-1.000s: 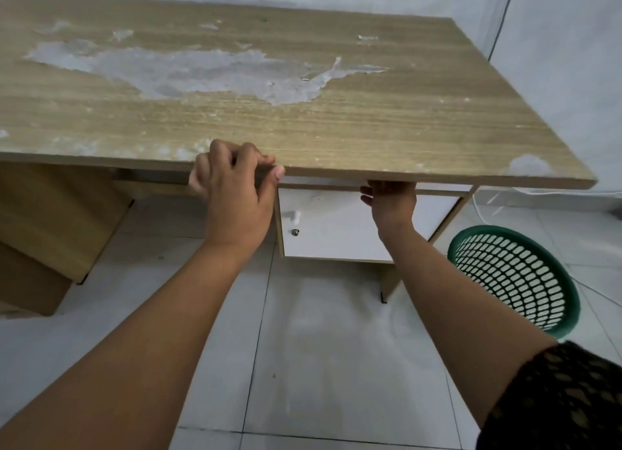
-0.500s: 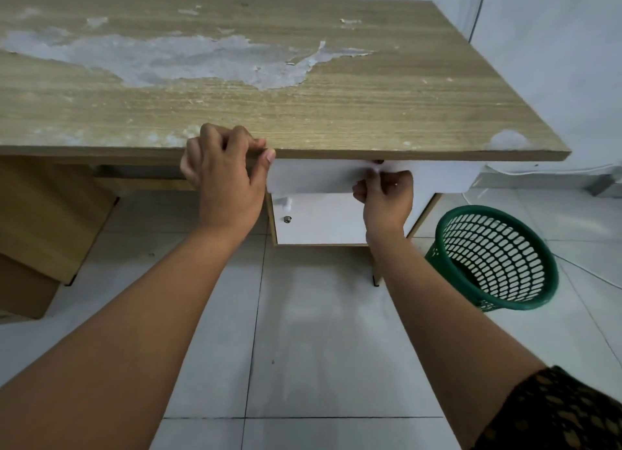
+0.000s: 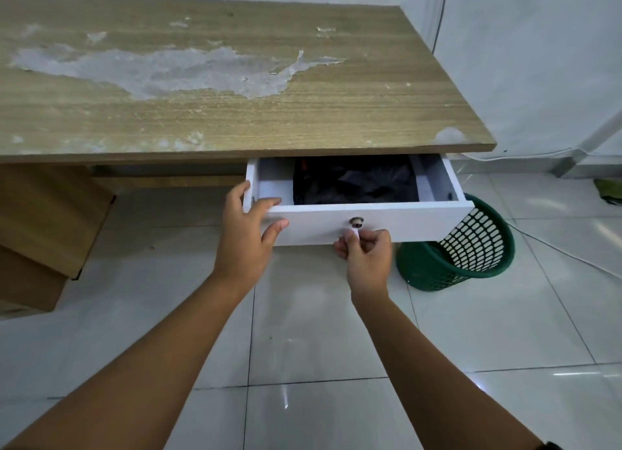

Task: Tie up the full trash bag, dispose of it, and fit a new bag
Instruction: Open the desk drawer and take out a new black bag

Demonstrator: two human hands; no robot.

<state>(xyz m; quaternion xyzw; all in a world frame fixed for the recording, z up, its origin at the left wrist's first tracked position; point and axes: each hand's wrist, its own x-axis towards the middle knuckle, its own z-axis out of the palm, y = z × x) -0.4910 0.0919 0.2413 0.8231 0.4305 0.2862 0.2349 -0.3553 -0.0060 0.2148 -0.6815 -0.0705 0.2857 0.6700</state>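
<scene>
Plainly peeling desktop [image 3: 235, 119] above open drawer [image 3: 420, 220]; green basket [image 3: 471, 247], seemingly tilted, on tiles [image 3: 303, 315].

Soft daylight, wide-angle edge distortion

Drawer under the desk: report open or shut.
Open. The drawer juts out past the desk edge, showing dark plastic inside.

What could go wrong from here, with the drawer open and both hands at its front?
1. The drawer sits well out from under the desk top; a harder pull might drop it off its runners.
2. The left hand grips the drawer's left corner; pushing the drawer shut could pinch those fingers.
3. The black bags lie crumpled together, so grabbing one may drag out several.
</scene>
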